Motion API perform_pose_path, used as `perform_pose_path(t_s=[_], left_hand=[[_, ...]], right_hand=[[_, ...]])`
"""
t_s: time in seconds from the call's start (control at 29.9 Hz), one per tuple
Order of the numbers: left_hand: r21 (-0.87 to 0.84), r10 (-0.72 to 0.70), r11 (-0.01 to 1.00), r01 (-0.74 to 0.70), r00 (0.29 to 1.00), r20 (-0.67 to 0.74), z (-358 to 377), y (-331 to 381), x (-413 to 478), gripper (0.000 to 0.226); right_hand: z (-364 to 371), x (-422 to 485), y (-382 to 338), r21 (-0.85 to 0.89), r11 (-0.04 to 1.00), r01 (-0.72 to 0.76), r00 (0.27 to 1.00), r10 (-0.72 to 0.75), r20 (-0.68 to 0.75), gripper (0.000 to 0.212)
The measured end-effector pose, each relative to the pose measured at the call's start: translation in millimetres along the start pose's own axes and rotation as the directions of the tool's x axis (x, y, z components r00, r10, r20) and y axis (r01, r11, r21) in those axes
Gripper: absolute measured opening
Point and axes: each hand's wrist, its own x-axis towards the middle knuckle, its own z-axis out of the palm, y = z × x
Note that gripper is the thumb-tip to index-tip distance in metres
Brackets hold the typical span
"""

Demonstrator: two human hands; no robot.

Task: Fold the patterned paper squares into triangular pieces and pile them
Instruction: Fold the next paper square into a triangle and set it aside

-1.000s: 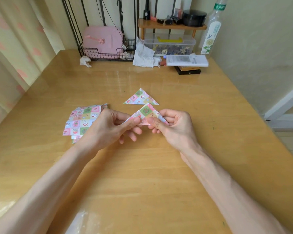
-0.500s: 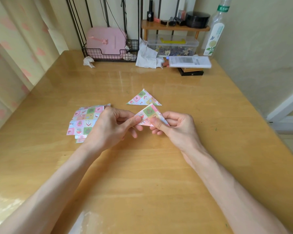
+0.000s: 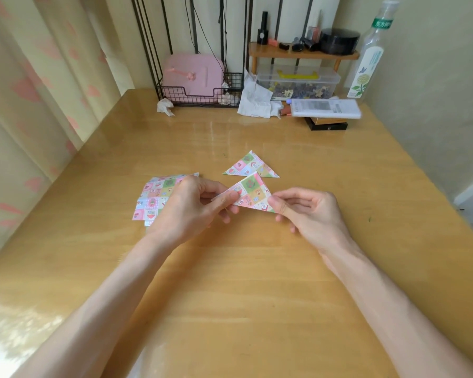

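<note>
1. Pinching a folded triangle (image 3: pixel 253 194) by its ends, left hand (image 3: pixel 191 211) and right hand (image 3: pixel 309 211) hold its long edge running hand to hand.
2. Just beyond the grip lies the finished triangle (image 3: pixel 253 166), equally near both.
3. Outside the left hand lie unfolded squares (image 3: pixel 159 199).

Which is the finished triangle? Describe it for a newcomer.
Middle of the wooden table, just beyond the left hand and right hand, lies a flat triangle. Unlike the held triangle, no hand grips it; the unfolded squares lie left.
</note>
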Motion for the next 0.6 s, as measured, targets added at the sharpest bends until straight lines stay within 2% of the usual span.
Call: perform_pose_path(t_s=[0.13, 0.2, 0.3, 0.47, 0.6], left_hand=[[-0.003, 0.035, 0.999, -0.035, 0.999, -0.031, -1.2, -1.9, -1.0, 0.033], [0.055, 0.096, 0.994, -0.089, 0.986, -0.136, -6.9, -4.5, 0.1, 0.026], [0.134, 0.203, 0.977, -0.168, 0.928, -0.313, -16.9, -8.6, 2.8, 0.016], [0.103, 0.257, 0.966, -0.236, 0.846, -0.467, -27.7, -14.3, 6.7, 0.017], [0.096, 0.242, 0.969, -0.226, 0.806, -0.54, -29.7, -21.6, 9.9, 0.018]], right_hand=[[3.0, 6.6, 4.1, -0.01, 0.999, 0.046, 0.998, -0.047, -0.044, 0.01], [4.0, 12.9, 2.3, 0.0, 0.999, 0.053, 0.996, -0.053, -0.076, 0.009], [3.2, 27.2, -0.1, -0.028, 0.999, 0.042, 0.995, -0.045, -0.091, 0.01], [11.1, 63.8, -1.0, -0.194, 0.977, 0.089, 0.986, -0.113, -0.119, 0.005], [26.5, 95.1, -0.5, -0.378, 0.915, 0.139, 0.977, -0.189, -0.099, 0.008]])
